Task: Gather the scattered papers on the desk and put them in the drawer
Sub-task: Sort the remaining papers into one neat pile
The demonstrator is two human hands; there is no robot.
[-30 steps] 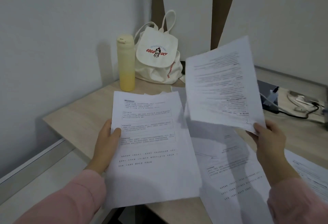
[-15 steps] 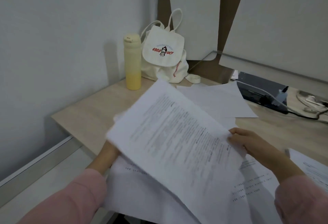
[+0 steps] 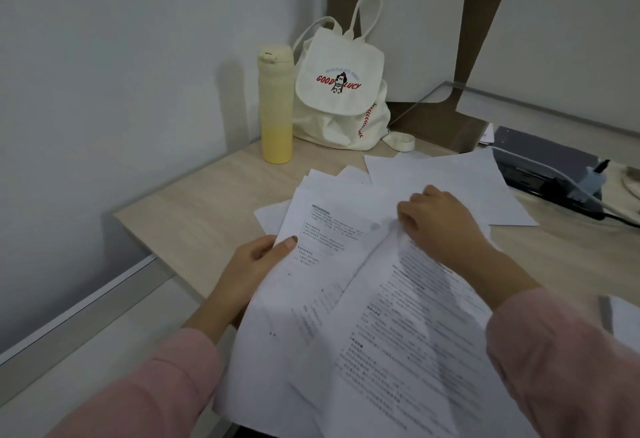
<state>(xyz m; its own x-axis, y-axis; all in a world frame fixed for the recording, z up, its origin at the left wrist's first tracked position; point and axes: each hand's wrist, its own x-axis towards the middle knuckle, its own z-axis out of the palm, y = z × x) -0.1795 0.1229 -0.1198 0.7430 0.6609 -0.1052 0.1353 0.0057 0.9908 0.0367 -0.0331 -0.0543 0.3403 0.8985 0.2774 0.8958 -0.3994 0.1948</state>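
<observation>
My left hand [image 3: 254, 267] grips the left edge of a stack of printed papers [image 3: 311, 285], thumb on top, over the desk's near left corner. A second printed sheet [image 3: 408, 326] lies slanted over the stack's right side. My right hand [image 3: 440, 219] rests on that sheet's upper end with its fingers curled down onto the paper. Blank sheets [image 3: 446, 177] lie flat on the light wooden desk [image 3: 207, 202] just beyond my right hand. Another paper [image 3: 623, 316] shows at the right edge. No drawer is in view.
A yellow bottle [image 3: 276, 105] and a white "GOOD LUCY" backpack [image 3: 341, 91] stand in the far corner against the wall. A dark device [image 3: 543, 160] and a power strip with cables [image 3: 571, 191] sit at the right. The desk edge drops off at left.
The sheet my right hand held up in the air has come down onto the stack in my left hand. My right hand has moved left to the sheet's upper end.
</observation>
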